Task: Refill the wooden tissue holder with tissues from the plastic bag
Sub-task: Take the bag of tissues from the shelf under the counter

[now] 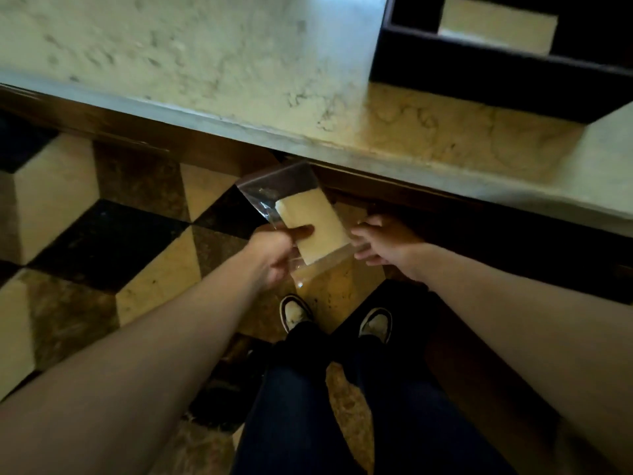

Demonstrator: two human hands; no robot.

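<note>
Marble countertop [205, 63] fills the top of the view, pale and veined, its front edge running down toward the right above a floor of black, cream and brown tiles [109, 241] laid in a cube pattern. At the upper right corner a dark wooden tissue holder [479, 73] stands on the counter, cut off by the frame, with a pale block of tissues [496, 27] showing inside it. Below the counter edge, over the floor, the left hand [277, 255] is clamped on a clear plastic bag [274, 190]: the thumb lies across the front of a cream stack of tissues [313, 224] inside it, and the fingers are hidden behind the bag. The bag's empty upper part juts up toward the counter edge, tilted left. The right hand [383, 243] is just beside the stack's lower right corner, fingers loosely spread; whether the fingertips touch the plastic or only come near it cannot be told, since the plastic is transparent and the light is dim. Both forearms are bare. Two light sneakers [294, 311] and dark trouser legs show at the bottom. No writing or label can be read anywhere.
</note>
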